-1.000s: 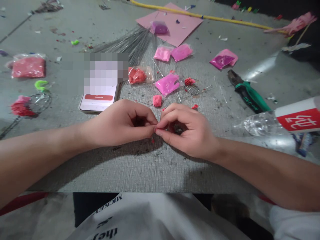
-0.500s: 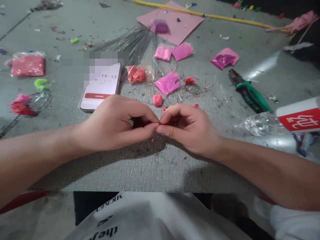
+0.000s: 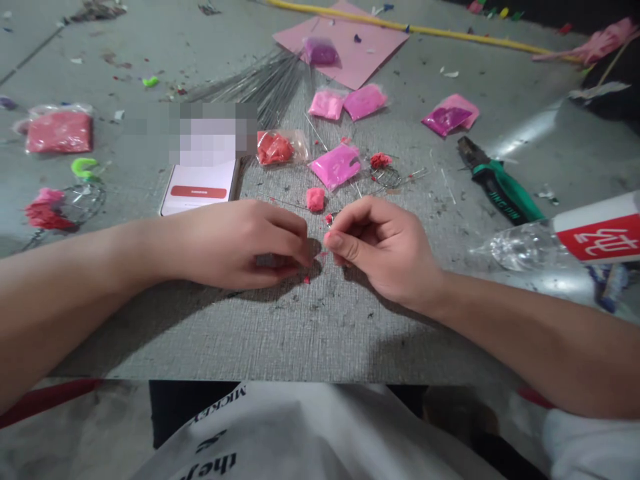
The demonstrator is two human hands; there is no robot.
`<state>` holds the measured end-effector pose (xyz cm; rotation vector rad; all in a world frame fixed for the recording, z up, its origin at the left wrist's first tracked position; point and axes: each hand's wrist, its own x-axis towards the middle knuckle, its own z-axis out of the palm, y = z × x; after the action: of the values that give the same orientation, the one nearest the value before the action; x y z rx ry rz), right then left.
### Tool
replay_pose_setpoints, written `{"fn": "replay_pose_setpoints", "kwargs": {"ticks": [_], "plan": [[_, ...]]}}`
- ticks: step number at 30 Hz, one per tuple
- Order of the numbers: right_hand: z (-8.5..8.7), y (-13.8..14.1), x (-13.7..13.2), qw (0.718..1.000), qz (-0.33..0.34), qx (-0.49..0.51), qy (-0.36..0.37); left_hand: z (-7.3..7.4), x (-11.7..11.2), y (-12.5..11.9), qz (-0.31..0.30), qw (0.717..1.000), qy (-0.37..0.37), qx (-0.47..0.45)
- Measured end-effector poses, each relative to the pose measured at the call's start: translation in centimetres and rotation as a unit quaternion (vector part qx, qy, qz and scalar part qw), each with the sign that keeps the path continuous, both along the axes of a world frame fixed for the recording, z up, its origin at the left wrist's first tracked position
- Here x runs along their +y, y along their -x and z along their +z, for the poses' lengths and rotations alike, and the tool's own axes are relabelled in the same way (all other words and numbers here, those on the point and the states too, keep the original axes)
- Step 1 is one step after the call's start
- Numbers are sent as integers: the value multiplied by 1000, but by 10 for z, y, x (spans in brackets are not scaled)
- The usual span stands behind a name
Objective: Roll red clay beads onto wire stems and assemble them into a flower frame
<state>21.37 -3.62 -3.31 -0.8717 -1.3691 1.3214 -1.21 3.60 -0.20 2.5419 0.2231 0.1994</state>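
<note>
My right hand (image 3: 383, 250) pinches a small bit of pinkish-red clay (image 3: 327, 236) between thumb and forefinger, just above the table. My left hand (image 3: 260, 243) is to its left, palm down, its fingers curled and tips close together over the tabletop; what they hold, if anything, is hidden. Below those fingertips lies a tiny red crumb (image 3: 307, 280). Beyond the hands sits a lump of coral-red clay (image 3: 315, 199). Farther back are an opened bag of red clay (image 3: 275, 148) and a bag of bright pink clay (image 3: 336, 167).
A phone (image 3: 200, 193) lies behind my left hand. Green-handled pliers (image 3: 505, 190) and a plastic bottle (image 3: 575, 233) are at the right. Wire shapes with red clay (image 3: 50, 210) lie at the left, near a wrapped clay pack (image 3: 60, 130). Thin wires (image 3: 265, 87) spread at the back.
My hands, touching fingertip to fingertip before, are now apart. The left has turned palm down and drawn slightly left; the right keeps its pinch, with the clay bit now showing.
</note>
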Motion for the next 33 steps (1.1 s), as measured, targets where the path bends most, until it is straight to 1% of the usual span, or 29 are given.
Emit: {"fn": "replay_pose_setpoints", "kwargs": {"ticks": [4, 11, 14, 20, 27, 33], "plan": [[0, 1, 0, 1000, 0, -9, -2, -7, -1, 2, -11, 1000, -19, 13], [-1, 2, 0, 1000, 7, -9, -10, -10, -4, 0, -9, 1000, -14, 12], [0, 2, 0, 1000, 9, -7, -17, -10, -6, -2, -11, 1000, -18, 0], [1, 1, 0, 1000, 11, -15, -7, -9, -7, -3, -13, 1000, -19, 1], [1, 1, -1, 1000, 12, -22, -8, -7, -5, -2, -14, 1000, 4, 12], [2, 1, -2, 999, 12, -31, 1, -8, -6, -2, -20, 1000, -21, 7]]}}
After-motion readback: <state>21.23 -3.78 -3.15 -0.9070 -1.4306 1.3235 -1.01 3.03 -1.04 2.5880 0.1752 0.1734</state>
